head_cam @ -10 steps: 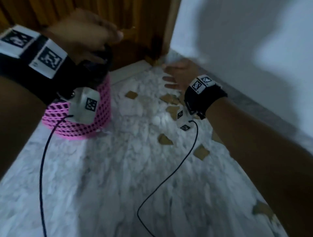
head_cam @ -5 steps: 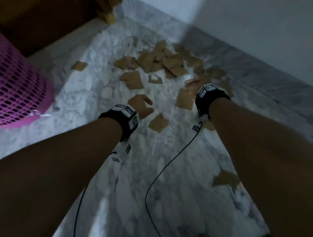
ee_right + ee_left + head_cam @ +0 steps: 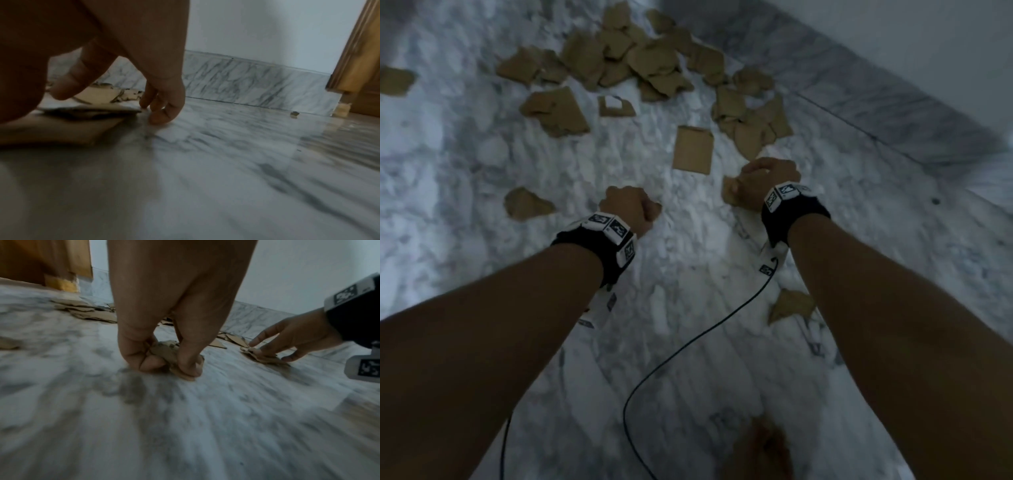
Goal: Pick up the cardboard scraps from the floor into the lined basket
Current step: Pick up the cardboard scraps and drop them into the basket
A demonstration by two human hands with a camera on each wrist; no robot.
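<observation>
Brown cardboard scraps (image 3: 650,58) lie heaped on the marble floor (image 3: 688,342) near the wall, with loose ones (image 3: 693,149) closer to me. My left hand (image 3: 630,209) is down on the floor, and its fingers (image 3: 189,366) and thumb pinch a small crumpled scrap (image 3: 164,352). To its right, my right hand (image 3: 760,181) curls over the edge of another scrap (image 3: 729,193). That scrap (image 3: 72,129) lies flat under the palm, my fingertips (image 3: 162,116) touching the floor at its edge. The lined basket is out of view.
A marble skirting (image 3: 876,102) and white wall (image 3: 267,32) run along the right. A wooden door frame (image 3: 357,56) stands beyond. Two black cables (image 3: 688,342) trail from my wrists over the floor. One scrap (image 3: 789,305) lies by my right forearm, another (image 3: 527,205) to the left.
My left hand came away from the pink basket, dropped to the floor and closed on a scrap. The right hand drew back onto a nearer scrap. The basket left the view.
</observation>
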